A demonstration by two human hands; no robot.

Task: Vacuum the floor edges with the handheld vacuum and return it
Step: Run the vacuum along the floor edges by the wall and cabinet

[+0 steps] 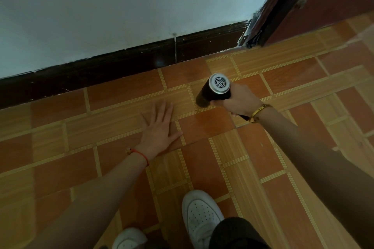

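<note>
Nearest, we are standing in white shoes (202,216) on the tiled floor (263,159). Our left hand (159,127) is hovering flat, fingers spread, holding nothing. Farther and to the right, our right hand (240,100) is wrapping its fingers around the vacuum (214,91). Its long axis is pointing down and far-left toward the skirting (121,62), probably the next edge. Beyond are the wall (121,6) and door frame (287,6).

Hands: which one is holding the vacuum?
The right hand, with the gold bracelet, grips the vacuum. The left hand lies flat and open on the floor.
</note>
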